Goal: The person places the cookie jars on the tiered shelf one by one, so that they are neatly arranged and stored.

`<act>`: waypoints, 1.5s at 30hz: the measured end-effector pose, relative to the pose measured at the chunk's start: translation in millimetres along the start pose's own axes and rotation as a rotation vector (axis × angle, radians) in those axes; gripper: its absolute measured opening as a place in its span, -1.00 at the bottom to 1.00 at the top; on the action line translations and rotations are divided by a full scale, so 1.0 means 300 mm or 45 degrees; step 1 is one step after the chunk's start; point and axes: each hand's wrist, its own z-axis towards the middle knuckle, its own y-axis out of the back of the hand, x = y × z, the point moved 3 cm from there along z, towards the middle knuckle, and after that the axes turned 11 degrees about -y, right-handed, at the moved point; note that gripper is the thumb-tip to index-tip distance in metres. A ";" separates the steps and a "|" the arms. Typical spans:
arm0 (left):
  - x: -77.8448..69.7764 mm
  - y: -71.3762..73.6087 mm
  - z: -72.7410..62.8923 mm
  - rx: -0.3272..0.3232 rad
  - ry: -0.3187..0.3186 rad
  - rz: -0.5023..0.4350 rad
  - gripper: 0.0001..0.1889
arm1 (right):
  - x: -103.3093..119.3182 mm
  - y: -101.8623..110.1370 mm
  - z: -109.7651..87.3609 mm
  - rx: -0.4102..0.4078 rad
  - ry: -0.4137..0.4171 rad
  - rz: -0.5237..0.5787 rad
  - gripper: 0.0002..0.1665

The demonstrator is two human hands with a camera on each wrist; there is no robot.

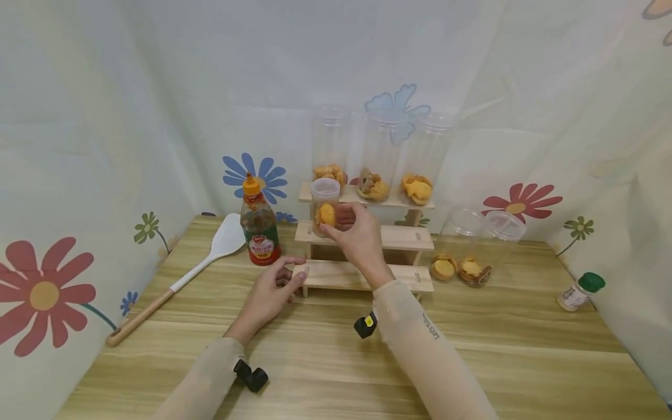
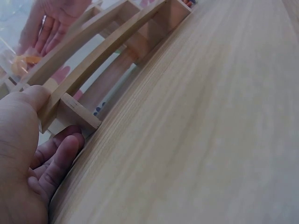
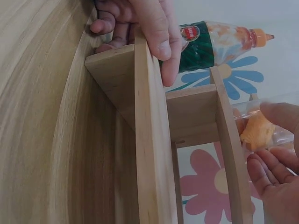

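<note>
We judge the jar [image 1: 323, 205], at the left end of the middle shelf [image 1: 401, 237], light, fairly stiff and perhaps slippery, best held low round its wall. The right grip [image 1: 362, 236] is closed round it, while the left grip [image 1: 270, 290] pinches the bottom shelf [image 1: 346, 274]; we cannot tell whether the jar's base, partly hidden, bears weight.

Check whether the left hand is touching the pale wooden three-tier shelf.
Touching. The right wrist view shows the left hand gripping the wooden shelf by its lowest plank, digits on both sides.
</note>
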 end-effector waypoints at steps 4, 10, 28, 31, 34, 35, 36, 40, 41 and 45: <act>-0.004 0.001 0.000 0.002 0.004 -0.002 -0.63 | 0.003 0.022 -0.023 -0.027 0.014 0.002 -0.33; -0.011 0.003 0.000 -0.006 0.009 0.005 -0.63 | -0.011 0.072 -0.063 -0.064 0.052 0.042 -0.40; -0.008 0.002 -0.001 -0.005 0.010 0.009 -0.63 | -0.065 0.300 -0.152 -0.021 0.181 0.047 -0.31; -0.008 0.000 -0.001 -0.004 0.012 0.007 -0.62 | -0.066 0.354 -0.164 -0.029 0.207 0.062 -0.31; -0.009 -0.002 0.000 -0.004 0.010 0.004 -0.62 | -0.062 0.423 -0.177 -0.067 0.235 0.079 -0.31; -0.009 -0.003 0.001 -0.004 0.009 0.002 -0.62 | -0.061 0.448 -0.182 -0.091 0.244 0.075 -0.31; -0.009 -0.003 0.001 -0.005 0.009 0.000 -0.62 | -0.060 0.473 -0.188 -0.117 0.255 0.068 -0.31; -0.002 -0.004 0.003 -0.006 0.004 -0.002 -0.62 | -0.058 0.581 -0.215 -0.234 0.295 0.041 -0.30; 0.000 -0.003 0.003 -0.006 0.005 -0.002 -0.63 | -0.058 0.609 -0.221 -0.266 0.300 0.026 -0.30; 0.007 0.000 -0.001 -0.010 0.007 0.005 -0.63 | -0.066 0.726 -0.242 -0.391 0.268 -0.005 -0.25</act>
